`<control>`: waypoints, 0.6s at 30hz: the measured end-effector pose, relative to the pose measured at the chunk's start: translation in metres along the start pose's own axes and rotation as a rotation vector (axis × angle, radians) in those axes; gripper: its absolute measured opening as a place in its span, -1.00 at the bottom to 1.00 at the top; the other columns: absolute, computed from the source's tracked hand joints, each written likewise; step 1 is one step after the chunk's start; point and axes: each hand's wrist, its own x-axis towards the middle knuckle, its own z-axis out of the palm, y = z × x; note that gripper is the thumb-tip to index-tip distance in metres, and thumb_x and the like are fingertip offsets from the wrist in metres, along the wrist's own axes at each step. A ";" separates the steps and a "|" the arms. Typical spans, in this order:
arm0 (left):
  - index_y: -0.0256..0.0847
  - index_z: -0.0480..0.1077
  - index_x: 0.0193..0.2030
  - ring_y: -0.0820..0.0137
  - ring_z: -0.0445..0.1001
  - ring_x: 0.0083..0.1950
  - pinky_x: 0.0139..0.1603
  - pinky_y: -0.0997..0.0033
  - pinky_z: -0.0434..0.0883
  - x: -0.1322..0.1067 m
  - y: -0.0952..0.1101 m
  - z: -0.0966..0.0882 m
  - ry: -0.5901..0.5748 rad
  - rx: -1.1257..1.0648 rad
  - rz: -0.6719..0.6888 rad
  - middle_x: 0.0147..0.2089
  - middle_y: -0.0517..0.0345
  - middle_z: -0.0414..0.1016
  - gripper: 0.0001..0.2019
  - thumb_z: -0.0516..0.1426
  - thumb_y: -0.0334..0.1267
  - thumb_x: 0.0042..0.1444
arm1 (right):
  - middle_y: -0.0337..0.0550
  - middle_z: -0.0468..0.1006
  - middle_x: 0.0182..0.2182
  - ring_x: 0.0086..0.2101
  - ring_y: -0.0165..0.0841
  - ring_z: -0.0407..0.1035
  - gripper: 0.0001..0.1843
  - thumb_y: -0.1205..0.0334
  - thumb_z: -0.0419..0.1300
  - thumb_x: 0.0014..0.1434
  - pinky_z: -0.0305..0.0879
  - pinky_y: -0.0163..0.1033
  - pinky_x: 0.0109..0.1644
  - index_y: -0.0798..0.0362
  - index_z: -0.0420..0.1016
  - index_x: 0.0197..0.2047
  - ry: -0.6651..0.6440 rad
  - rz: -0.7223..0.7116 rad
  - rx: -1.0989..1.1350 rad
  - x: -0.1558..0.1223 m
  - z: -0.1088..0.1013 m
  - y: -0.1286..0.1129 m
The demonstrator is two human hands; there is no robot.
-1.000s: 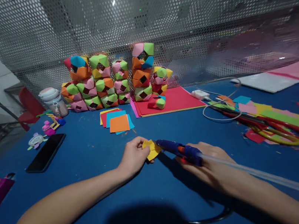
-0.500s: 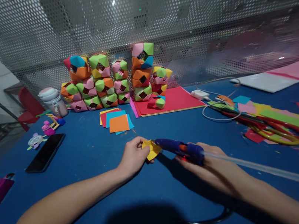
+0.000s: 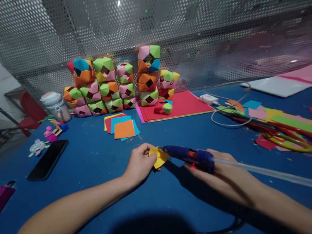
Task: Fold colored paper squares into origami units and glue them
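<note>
Between the thumb and fingers of my left hand [image 3: 139,163] is a small yellow folded paper piece [image 3: 158,158], held a little above the blue table. My right hand [image 3: 221,170] is closed around a dark blue hot glue gun [image 3: 191,154], with a red light glowing on its side. The gun's nozzle meets the upper right edge of the yellow paper; whether glue is coming out is too small to tell. A long clear glue stick [image 3: 282,174] sticks out of the gun's back toward the lower right.
Stacked coloured origami balls [image 3: 109,88] line the back by a perforated metal screen. Square papers [image 3: 124,129] lie before them, red sheets [image 3: 189,104] beside. Scissors [image 3: 290,136] rest on paper scraps at right, near a white cable [image 3: 227,125]. A phone [image 3: 48,160] lies left.
Almost nothing differs. The glue gun and the yellow paper have shifted very slightly to the right, with the nozzle still at the paper's edge.
</note>
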 end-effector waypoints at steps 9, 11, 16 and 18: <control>-0.29 0.28 -0.35 0.49 0.43 -0.61 -0.59 0.53 0.35 0.004 -0.001 -0.001 0.053 -0.078 -0.004 -0.56 0.22 0.43 -0.91 0.03 -0.46 -0.04 | -0.18 0.46 -0.64 -0.61 -0.33 0.32 -0.72 0.09 0.02 0.11 0.14 -0.30 -0.57 0.02 0.43 -0.51 -0.038 0.091 0.064 0.002 -0.002 0.007; -0.29 0.26 -0.34 0.48 0.44 -0.61 -0.58 0.52 0.35 0.004 0.000 -0.001 0.065 -0.122 -0.016 -0.56 0.20 0.44 -0.91 0.04 -0.46 -0.04 | -0.17 0.44 -0.66 -0.64 -0.33 0.30 -0.65 0.03 0.01 0.12 0.13 -0.30 -0.61 0.04 0.41 -0.54 -0.053 0.203 0.102 0.003 0.000 0.011; -0.27 0.20 -0.35 0.46 0.45 -0.60 -0.57 0.51 0.35 0.002 0.003 0.000 0.075 -0.218 -0.039 -0.54 0.17 0.46 -0.91 0.07 -0.44 -0.03 | -0.20 0.38 -0.69 -0.66 -0.37 0.25 -0.57 -0.08 -0.02 0.14 0.10 -0.31 -0.60 0.04 0.33 -0.57 -0.065 0.347 0.058 0.008 0.015 0.031; -0.27 0.19 -0.35 0.45 0.46 -0.59 -0.56 0.50 0.36 0.002 0.004 0.000 0.070 -0.234 -0.046 -0.53 0.16 0.46 -0.89 0.08 -0.43 -0.03 | -0.21 0.37 -0.68 -0.65 -0.38 0.25 -0.58 -0.09 0.00 0.13 0.09 -0.32 -0.58 0.04 0.32 -0.57 -0.041 0.299 0.049 0.011 0.019 0.037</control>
